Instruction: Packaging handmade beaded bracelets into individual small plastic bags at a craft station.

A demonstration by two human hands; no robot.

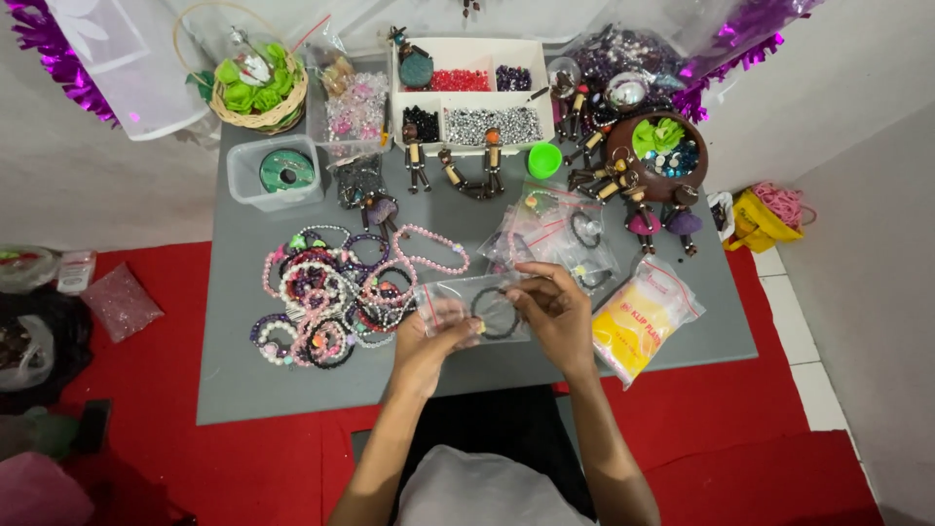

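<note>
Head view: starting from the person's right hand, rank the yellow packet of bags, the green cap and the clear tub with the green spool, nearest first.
From the right hand:
1. Yellow packet of bags, just to its right on the grey table.
2. Green cap, farther up the table, near the bead tray.
3. Clear tub with the green spool, far across at the upper left.

- Your clear bag (458,297): glossy thin plastic, dark beaded bracelet (496,313) inside.
- Table (292,380): matt grey, smooth.
- Basket (278,115), far-left corner: woven wicker.

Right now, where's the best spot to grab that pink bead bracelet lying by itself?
Probably pinch the pink bracelet at its near right curve, coming from above. It lies flat as an open loop on the grey table, apart from the bracelet pile, so fingers can get round that strand.
</note>
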